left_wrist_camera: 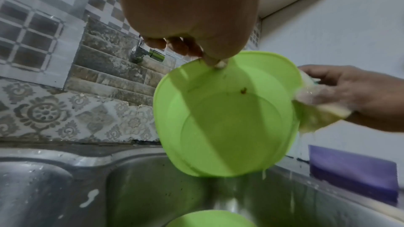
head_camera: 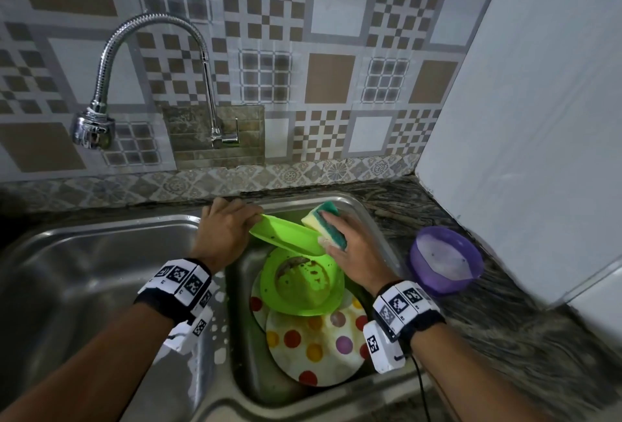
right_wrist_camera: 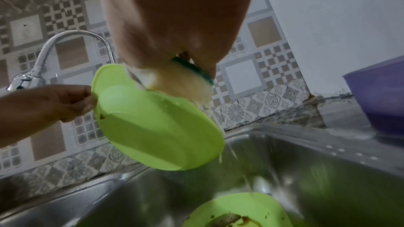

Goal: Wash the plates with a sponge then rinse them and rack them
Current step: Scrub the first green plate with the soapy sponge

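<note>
My left hand [head_camera: 222, 231] pinches the rim of a green plate [head_camera: 286, 235] tilted over the sink [head_camera: 380, 219] while my right hand [head_camera: 353, 246] grips the sponge [head_camera: 328, 224] against it: scrubbing stage, with rinsing under the tap [head_camera: 92, 129] judged next.

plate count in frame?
4 visible. One green plate held by the left hand over the sink; a dirty green plate in the basin atop two polka-dot plates. More may be hidden beneath.
</note>
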Demonstrator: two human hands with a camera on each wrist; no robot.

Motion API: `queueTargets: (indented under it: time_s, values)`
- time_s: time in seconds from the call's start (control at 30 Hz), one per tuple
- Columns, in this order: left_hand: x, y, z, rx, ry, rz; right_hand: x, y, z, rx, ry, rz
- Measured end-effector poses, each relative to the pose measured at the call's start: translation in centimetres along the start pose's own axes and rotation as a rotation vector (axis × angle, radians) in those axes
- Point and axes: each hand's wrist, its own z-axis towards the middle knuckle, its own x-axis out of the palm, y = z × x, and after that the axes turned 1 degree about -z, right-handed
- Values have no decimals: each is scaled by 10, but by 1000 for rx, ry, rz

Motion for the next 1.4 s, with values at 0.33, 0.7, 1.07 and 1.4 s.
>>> queueTargets:
  time_s: [0.33, 0.7, 1.07, 1.4]
  values:
    - [11, -13, 9, -311, 162, -395, 13, 23, 6, 112, -254, 112]
    - [9, -49, 3, -378, 87, -1056, 47, 58, 17, -4, -12, -68]
    - [-19, -35, 2, -453, -124, -1106, 25, 16, 37, 280, -286, 107]
    - [-12, -55, 4, -659, -173, -1240, 48, 71, 27, -77, -229, -46]
